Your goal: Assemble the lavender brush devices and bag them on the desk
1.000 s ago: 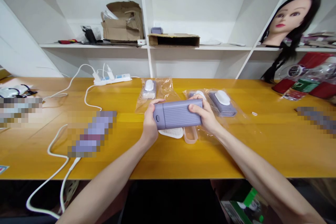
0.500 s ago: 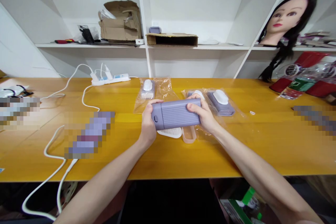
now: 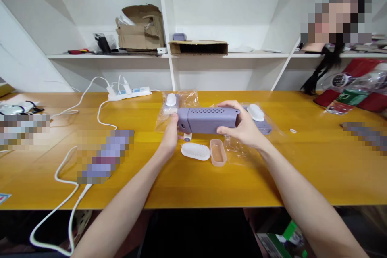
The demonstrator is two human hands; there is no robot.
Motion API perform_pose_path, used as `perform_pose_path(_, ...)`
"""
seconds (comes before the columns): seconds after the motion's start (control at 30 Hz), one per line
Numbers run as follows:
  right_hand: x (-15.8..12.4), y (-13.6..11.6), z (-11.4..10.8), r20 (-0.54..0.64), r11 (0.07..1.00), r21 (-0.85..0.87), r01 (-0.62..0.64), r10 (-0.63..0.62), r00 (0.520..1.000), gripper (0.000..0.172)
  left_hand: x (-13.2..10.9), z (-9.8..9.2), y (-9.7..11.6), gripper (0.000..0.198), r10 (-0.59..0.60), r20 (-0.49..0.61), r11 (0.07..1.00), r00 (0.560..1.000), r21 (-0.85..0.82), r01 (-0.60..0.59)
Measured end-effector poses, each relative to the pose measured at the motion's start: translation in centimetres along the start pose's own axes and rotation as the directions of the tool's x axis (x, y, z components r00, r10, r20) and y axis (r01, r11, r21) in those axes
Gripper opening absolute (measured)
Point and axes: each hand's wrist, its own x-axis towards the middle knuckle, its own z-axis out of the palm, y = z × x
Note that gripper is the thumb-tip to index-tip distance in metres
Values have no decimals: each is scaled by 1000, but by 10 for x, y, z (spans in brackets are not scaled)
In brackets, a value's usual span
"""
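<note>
The case [image 3: 208, 122], seemingly closed, is pinched endwise by left hand [image 3: 170, 136] and right hand [image 3: 247, 129], brush [image 3: 195, 151] and tub [image 3: 218, 164] being left out below them

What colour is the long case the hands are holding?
The case is greyish purple, best seen in the head view.

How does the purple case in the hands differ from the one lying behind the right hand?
The held case is raised between the left hand and right hand; the other case lies on the table. The held case shows small holes on top; the other case has a white oval piece on top. Both are purple.
</note>
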Motion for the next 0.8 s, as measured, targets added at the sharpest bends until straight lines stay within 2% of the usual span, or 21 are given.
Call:
perform_pose_path(0.07,0,1,-1,1,1000,-17,4,-4,1000,55,1,0,1,56,-54,28,998,998,-30,55)
perform_pose_path(0.2,1,5,4,73,980,145,-136,126,989,50,-5,2,8,53,143,44,984,989,-111,-138)
perform_pose_path(0.27,1,8,8,119,952,236,-193,169,978,45,-10,3,13,54,191,84,972,978,-158,-176)
perform_pose_path(0.33,1,11,12,166,923,301,-239,196,966,41,-14,4,18,53,168,143,965,975,-226,-133)
perform_pose_path(0.43,-1,12,19,207,900,335,-278,218,954,39,-18,4,24,51,57,219,965,974,-261,2)
perform_pose_path(0.5,-5,9,25,154,913,329,-242,201,967,36,-19,4,24,53,-6,228,967,974,-248,64)
perform_pose_path(0.57,-9,6,31,73,932,307,-193,179,981,34,-20,3,24,55,-23,203,967,979,-244,73)
perform_pose_path(0.8,-18,1,39,-6,968,223,-119,123,992,37,-30,3,23,58,53,141,966,989,-257,-15)
